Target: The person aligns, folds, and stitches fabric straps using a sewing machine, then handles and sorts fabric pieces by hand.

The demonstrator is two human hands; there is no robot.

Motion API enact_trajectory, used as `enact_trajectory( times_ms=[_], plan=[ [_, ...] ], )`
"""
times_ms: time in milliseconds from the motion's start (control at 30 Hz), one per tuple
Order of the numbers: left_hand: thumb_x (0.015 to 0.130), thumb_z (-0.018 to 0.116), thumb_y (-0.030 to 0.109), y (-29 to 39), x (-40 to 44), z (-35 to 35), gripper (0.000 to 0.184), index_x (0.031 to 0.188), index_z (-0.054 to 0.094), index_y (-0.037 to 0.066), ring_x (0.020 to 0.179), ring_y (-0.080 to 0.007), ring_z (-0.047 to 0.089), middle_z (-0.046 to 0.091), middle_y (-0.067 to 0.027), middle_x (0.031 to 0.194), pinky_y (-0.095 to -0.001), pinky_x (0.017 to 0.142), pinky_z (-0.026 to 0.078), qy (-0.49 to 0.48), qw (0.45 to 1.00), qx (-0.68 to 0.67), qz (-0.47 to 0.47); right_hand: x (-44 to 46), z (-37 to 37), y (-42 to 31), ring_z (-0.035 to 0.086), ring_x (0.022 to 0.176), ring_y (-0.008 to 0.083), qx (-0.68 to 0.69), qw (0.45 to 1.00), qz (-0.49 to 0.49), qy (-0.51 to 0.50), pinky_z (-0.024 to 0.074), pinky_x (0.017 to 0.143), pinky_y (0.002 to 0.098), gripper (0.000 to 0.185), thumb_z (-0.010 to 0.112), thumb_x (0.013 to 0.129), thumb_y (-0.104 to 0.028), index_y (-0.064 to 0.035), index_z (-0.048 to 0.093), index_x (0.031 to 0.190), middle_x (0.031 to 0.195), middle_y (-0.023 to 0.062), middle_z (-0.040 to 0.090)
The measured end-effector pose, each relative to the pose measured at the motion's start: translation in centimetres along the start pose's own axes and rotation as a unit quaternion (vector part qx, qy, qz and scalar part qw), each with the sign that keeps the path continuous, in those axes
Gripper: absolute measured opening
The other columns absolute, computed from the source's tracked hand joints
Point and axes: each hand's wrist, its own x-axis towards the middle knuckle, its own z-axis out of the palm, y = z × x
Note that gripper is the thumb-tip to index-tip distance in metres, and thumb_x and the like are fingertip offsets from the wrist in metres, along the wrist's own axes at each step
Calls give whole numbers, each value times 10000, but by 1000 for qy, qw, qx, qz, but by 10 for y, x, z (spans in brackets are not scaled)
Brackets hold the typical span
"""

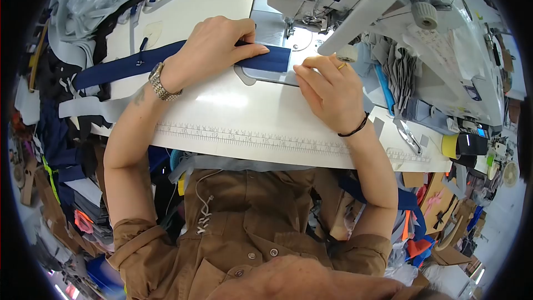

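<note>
A navy blue fabric strip [271, 60] runs from the left side of the table to the metal plate of the sewing machine [327, 0]. My left hand [219, 44] grips the strip near its right end, thumb on top and the fingers curled at its far edge. Just beyond that end is my right hand [332, 86], its thumb and fingers drawn together close to the plate. Whether anything is pinched there is hidden. The presser foot and needle area [294, 25] sit a little beyond the strip's end.
A printed ruler [250, 138] runs along the table's near edge. Thread snips [408, 136] lie at the right, near a yellow and black roll [463, 145]. Grey fabric pieces [395, 61] are stacked beside the machine. Grey strips and plastic [83, 22] crowd the left.
</note>
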Motion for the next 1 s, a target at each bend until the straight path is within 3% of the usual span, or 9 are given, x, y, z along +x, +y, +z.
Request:
enact_trajectory(
  times_ms=[167, 300, 400, 500, 600, 767, 867, 1000],
  plan=[
    [855, 739, 390, 2, 1, 1, 373, 757, 640, 43, 585, -290, 629, 641, -112, 627, -376, 562, 476, 0, 1000, 29, -1, 1, 4, 0, 634, 808, 221, 13, 1000, -8, 10, 515, 695, 351, 203, 746, 758, -69, -57, 699, 955, 999, 41, 653],
    [861, 733, 408, 3, 1, 0, 379, 782, 642, 49, 563, -299, 620, 627, -111, 598, -380, 564, 481, 0, 999, 50, 6, 6, 1, -5, 651, 898, 209, 2, 999, -3, -37, 513, 769, 344, 244, 731, 753, -70, -56, 703, 995, 1056, 25, 645],
    [848, 732, 332, 11, -1, -2, 294, 844, 645, 52, 680, -270, 657, 685, -116, 767, -365, 585, 498, -19, 994, 107, -25, 4, 3, -2, 651, 944, 198, 4, 999, -10, -48, 503, 817, 344, 254, 719, 746, -66, -59, 706, 1000, 1080, 13, 639],
    [820, 707, 205, 13, -10, 2, 215, 947, 654, 39, 913, -244, 678, 689, -121, 1019, -339, 670, 547, 162, 936, 204, 235, 1, 5, 1, 648, 954, 192, 16, 999, -9, -45, 497, 835, 347, 253, 710, 741, -58, -62, 708, 994, 1081, 10, 641],
    [784, 684, 83, 19, -22, 14, 352, 1125, 634, 17, 1102, -263, 650, 619, -105, 1297, -340, 773, 580, 48, 924, 206, 318, 0, 6, -1, 648, 977, 213, 4, 999, -8, -45, 507, 835, 362, 251, 705, 753, -48, -45, 704, 1004, 1101, 31, 652],
    [797, 630, 29, 13, -15, 14, 417, 1213, 617, 26, 1142, -277, 643, 617, -121, 1324, -343, 854, 575, 31, 946, 169, 276, 3, 0, -4, 649, 1014, 263, -22, 995, 38, -86, 520, 806, 380, 296, 713, 792, -88, -27, 687, 1081, 1141, 80, 670],
    [801, 628, 39, 8, -6, 12, 375, 1174, 617, 10, 1159, -258, 631, 633, -120, 1263, -327, 847, 578, 43, 943, 189, 272, 5, 8, 5, 652, 942, 233, -29, 996, 48, -67, 465, 901, 407, 284, 720, 807, -182, -59, 696, 1061, 1018, 65, 695],
    [793, 604, -6, 9, -4, 15, 377, 1168, 621, 27, 1164, -263, 632, 640, -114, 1264, -348, 885, 569, 49, 951, 193, 236, 8, 8, 8, 654, 974, 248, -70, 993, 42, -90, 468, 840, 415, 217, 684, 828, -218, -72, 688, 987, 1003, 101, 702]
  ],
)
